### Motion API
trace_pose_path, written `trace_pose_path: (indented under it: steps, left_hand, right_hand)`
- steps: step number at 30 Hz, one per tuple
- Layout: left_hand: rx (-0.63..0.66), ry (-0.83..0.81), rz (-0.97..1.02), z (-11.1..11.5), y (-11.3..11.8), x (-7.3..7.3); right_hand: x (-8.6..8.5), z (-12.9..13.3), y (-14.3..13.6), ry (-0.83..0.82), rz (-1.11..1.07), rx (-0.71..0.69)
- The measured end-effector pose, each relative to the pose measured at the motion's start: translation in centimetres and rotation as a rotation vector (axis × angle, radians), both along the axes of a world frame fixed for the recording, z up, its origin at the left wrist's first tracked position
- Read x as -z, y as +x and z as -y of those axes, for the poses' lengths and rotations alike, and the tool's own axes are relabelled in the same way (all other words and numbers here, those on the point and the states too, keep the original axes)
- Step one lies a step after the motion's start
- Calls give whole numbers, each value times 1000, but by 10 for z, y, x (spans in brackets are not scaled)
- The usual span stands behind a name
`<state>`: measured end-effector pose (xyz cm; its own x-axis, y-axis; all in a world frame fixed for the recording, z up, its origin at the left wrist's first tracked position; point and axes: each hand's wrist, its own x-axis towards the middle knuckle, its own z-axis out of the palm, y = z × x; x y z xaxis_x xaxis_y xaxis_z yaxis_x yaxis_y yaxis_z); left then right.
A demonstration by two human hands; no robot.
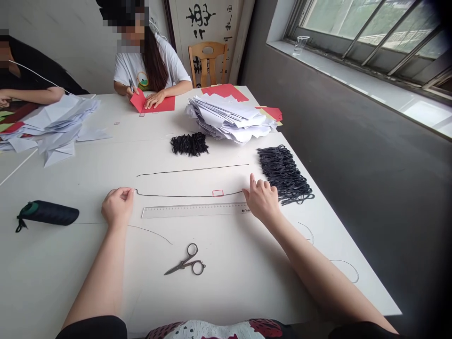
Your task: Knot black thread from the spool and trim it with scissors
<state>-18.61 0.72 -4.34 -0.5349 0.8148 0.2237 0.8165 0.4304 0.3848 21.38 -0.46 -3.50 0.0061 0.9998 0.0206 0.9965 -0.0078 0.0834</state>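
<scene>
A thin black cord [183, 196] stretches sideways above a clear ruler [194, 210]. My left hand [119, 205] pinches the cord's left end, fingers closed. At the cord's right end is my right hand [262, 197], its index finger stretched forward and its thumb at the cord; the other fingers are curled. A second black cord [192, 170] lies farther back, roughly parallel. Scissors [185, 263] with slightly parted handles rest nearer my body, touched by neither hand. Beside my right hand lies a large bundle of black looped cords [284, 174].
A smaller black cord bundle [189, 144] and a white paper stack [231, 117] lie farther back on the table [148, 301]. A dark spool [49, 213] is at left. Two people sit opposite, one handling red paper [164, 103].
</scene>
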Motion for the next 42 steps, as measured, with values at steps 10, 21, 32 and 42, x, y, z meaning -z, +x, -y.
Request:
trace_pose_path:
  steps: [10, 21, 32, 42]
  left_hand:
    - [148, -41, -238, 23, 18, -1]
    - [207, -268, -249, 24, 37, 2]
    - [248, -381, -300, 1, 53, -10]
    - [161, -413, -294, -20, 59, -14]
  right_hand:
    - [13, 38, -14, 18, -24, -77]
    - [19, 24, -2, 58, 13, -31]
    - [13, -19, -2, -27, -45, 44]
    - [17, -40, -14, 3, -86, 163]
